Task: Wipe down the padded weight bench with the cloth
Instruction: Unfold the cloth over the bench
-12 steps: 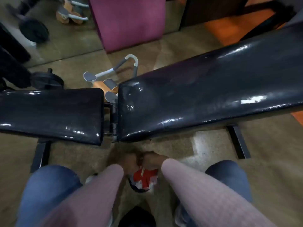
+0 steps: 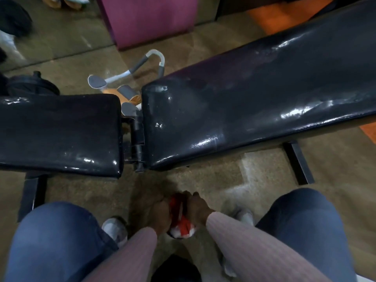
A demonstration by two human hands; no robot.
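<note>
The black padded weight bench lies across the view in two parts: a flat seat pad (image 2: pixel 59 133) on the left and an inclined back pad (image 2: pixel 254 102) on the right, joined by a metal hinge (image 2: pixel 137 139). Both pads shine with wet-looking highlights. Low between my knees, my left hand (image 2: pixel 157 214) and my right hand (image 2: pixel 198 210) are both closed on a bunched red and white cloth (image 2: pixel 182 222). The hands are in front of the bench and apart from it, over the floor.
My knees in blue jeans (image 2: pixel 59 237) frame the hands, with white shoes (image 2: pixel 115 226) on the brown floor. Black bench feet (image 2: pixel 299 163) stick out below the pads. Behind the bench lie a grey-handled exercise device (image 2: pixel 130 74), a weight plate (image 2: pixel 34 84) and a magenta block (image 2: pixel 150 19).
The view has tilted down a little. My hands have shifted on the cloth, with more red fabric showing between them. The bench has not moved.
</note>
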